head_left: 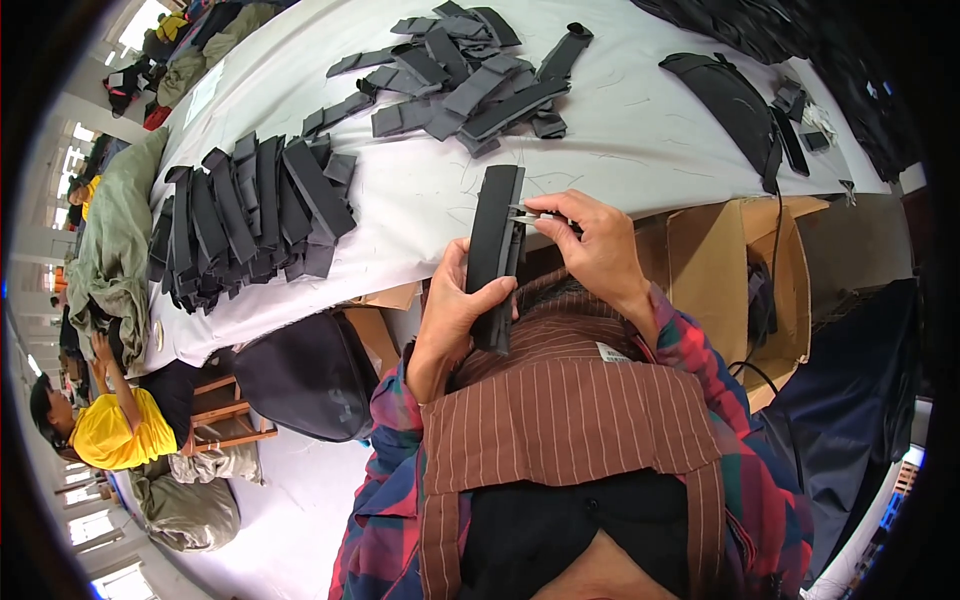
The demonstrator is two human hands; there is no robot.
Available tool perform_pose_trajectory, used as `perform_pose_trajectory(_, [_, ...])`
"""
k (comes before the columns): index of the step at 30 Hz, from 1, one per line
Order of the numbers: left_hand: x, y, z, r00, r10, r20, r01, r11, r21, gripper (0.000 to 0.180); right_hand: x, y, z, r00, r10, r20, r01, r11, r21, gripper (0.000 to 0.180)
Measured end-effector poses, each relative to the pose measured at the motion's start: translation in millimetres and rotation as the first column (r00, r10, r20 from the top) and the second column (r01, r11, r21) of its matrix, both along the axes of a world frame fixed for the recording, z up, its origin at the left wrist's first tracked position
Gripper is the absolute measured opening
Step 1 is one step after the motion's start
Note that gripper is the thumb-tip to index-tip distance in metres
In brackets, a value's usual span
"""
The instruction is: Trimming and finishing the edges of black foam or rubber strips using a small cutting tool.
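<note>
Strip (495, 255) upright between both hands, stacked strips (250, 215) on table (620, 140) left, loose pile (470, 80) behind, cardboard box (735, 270) right.

The one camera sits on my head and looks steeply down past my apron (570, 420) onto my hands, which come up from the lower edge, close to the lens. It faces forward over the white table (620, 150), whose edges bend toward the dark round rim. Off left it catches the floor (290, 500).

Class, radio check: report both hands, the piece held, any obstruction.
Left hand grips long black fabric strip upright. Right hand works small metal snips at its edge. Nothing obstructing.
</note>
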State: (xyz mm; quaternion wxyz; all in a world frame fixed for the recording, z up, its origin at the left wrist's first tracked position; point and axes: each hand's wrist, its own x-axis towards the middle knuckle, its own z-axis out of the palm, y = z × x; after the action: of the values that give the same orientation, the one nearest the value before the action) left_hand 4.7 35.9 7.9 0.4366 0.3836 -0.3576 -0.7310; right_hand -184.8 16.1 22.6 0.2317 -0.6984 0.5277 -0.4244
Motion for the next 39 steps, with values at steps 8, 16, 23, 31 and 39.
perform_pose_trajectory(8, [-2,2,3,0.999,-0.018,0.031,0.018,1.0,-0.021,0.047,11,4,-6,0.97,-0.181,-0.164,0.132,0.954,-0.269,0.014])
perform_pose_trajectory(16, [-6,6,-7,0.998,-0.061,0.009,0.062,0.992,-0.114,0.044,7,5,3,0.986,-0.155,0.064,0.163,0.975,-0.154,0.01])
perform_pose_trajectory(23, [-8,5,-7,0.985,-0.16,0.059,0.166,0.978,-0.129,0.05,5,0,6,0.983,-0.088,-0.161,0.057,0.98,-0.188,0.018])
perform_pose_trajectory(31, [4,0,-9,0.967,-0.252,0.026,0.253,0.963,-0.091,0.056,-11,-7,8,0.989,0.032,-0.144,-0.056,0.984,-0.167,0.012])
perform_pose_trajectory(39, [1,2,-7,0.93,-0.347,-0.124,0.336,0.937,-0.098,0.054,-14,-10,13,0.968,-0.131,0.213,0.14,0.99,-0.03,0.015])
